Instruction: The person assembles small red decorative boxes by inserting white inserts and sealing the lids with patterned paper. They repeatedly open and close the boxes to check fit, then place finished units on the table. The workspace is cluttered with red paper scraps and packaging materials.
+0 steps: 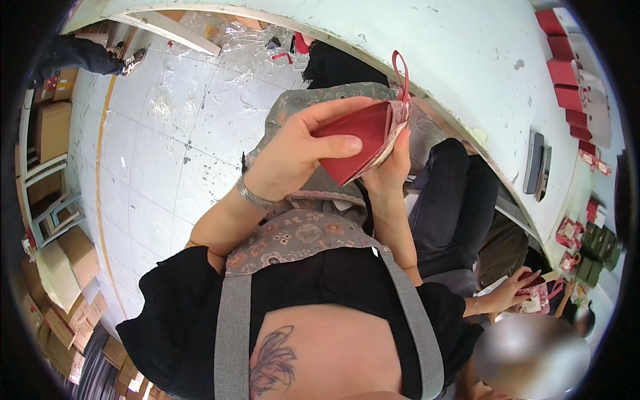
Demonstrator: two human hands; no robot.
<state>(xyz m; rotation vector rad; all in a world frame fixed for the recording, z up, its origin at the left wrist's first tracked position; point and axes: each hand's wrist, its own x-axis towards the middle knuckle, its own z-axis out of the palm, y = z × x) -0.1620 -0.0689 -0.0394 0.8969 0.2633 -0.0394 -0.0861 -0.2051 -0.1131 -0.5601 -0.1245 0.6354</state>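
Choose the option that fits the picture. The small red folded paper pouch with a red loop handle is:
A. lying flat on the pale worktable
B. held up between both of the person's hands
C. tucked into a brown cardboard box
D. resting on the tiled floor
B: the left hand and right hand both grip the small red folded paper pouch above the lap, clear of the pale worktable.

A small red paper pouch [360, 140] is held up in the air in front of the chest, just below the desk's edge. It is flat and folded, tilted with its opening up and to the right. A patterned lining shows along its right edge, and a red loop [402, 73] stands at the top.
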